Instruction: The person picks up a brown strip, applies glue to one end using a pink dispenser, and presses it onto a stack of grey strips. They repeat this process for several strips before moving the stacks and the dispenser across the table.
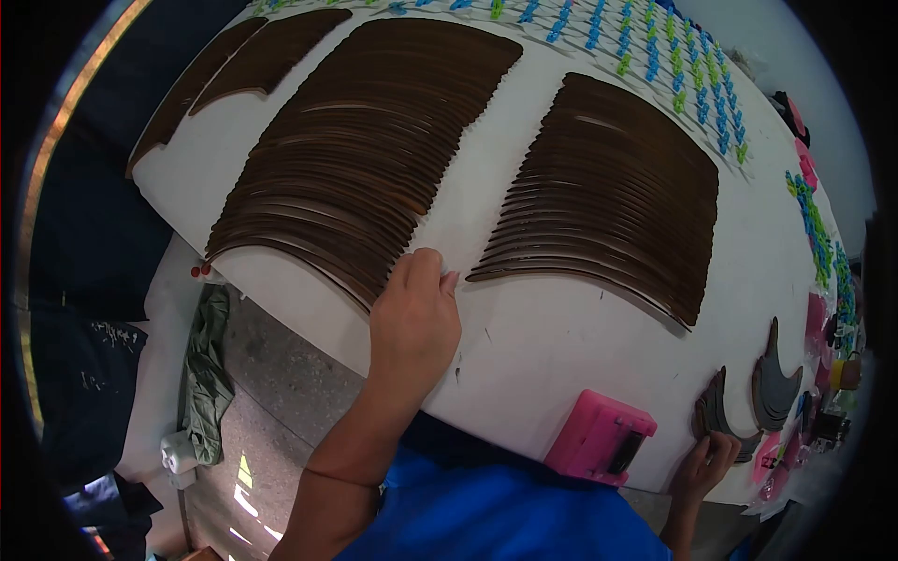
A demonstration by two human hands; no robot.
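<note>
Rows of overlapping, curved dark brown strips (pixel 355 131) cover the middle of the white table, and a second such row (pixel 608 187) lies to their right. My left hand (pixel 416 313) is closed at the near right corner of the middle row, fingers curled together. Whatever sits in its fingertips is hidden or too small to name. Far to the right, my right hand (pixel 706 463) has its bent fingers closed on the lower edge of a small stack of curved dark pieces (pixel 713 407). A similar stack (pixel 776 388) lies just beyond.
A pink box (pixel 599 437) with a dark window stands at the near table edge. Blue and green clips (pixel 655 56) line the far side. More brown strips (pixel 267 61) lie far left. Green cloth (pixel 210 374) hangs beside the table, above the floor.
</note>
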